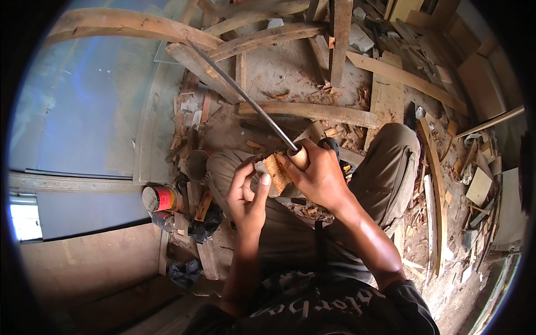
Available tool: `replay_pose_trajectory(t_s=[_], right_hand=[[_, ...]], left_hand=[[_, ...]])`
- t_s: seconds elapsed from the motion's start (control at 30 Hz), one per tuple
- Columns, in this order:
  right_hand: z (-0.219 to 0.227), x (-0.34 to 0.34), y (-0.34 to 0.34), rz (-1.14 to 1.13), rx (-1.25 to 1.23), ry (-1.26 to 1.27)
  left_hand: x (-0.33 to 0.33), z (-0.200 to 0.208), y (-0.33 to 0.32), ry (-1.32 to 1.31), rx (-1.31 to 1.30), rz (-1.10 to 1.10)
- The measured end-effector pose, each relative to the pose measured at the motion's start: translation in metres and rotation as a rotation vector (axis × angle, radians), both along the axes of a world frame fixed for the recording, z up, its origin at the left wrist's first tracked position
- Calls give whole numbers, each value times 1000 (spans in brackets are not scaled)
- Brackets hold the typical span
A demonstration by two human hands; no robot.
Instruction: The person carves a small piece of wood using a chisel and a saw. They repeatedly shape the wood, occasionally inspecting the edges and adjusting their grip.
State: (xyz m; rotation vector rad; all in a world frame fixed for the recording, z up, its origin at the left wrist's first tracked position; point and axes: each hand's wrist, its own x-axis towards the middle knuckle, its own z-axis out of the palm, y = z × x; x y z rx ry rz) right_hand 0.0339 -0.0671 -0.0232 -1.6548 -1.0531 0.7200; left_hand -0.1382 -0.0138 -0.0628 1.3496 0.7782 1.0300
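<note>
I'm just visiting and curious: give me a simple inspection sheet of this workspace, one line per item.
Surface: dirt floor, scattered with wood chips.
Things in hand: a small rough wooden block and a long metal rod with a wooden handle.
Clutter: timber scraps, a red-labelled can and a crumpled black bag at left.
Hands: left hand holds the block; right hand grips the handle.
Cables: nothing seen.
Surroundings: blue-grey panel at left, curved timber beam ahead, planks at right.
</note>
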Motion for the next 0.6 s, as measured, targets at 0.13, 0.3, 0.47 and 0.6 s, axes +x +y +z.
replay_pose_trajectory(t_s=[0.13, 0.3, 0.47, 0.6], right_hand=[[-15, 13, -8, -16, 81, 123], [-3, 29, -16, 2, -26, 534], [38, 55, -18, -186, 84, 431], [30, 53, -25, -295, 7, 27]], left_hand=[[11, 12, -10, -9, 73, -126], [20, 30, -10, 90, 92, -224], [11, 22, -9, 49, 105, -243], [15, 21, 4, 23, 88, -193]])
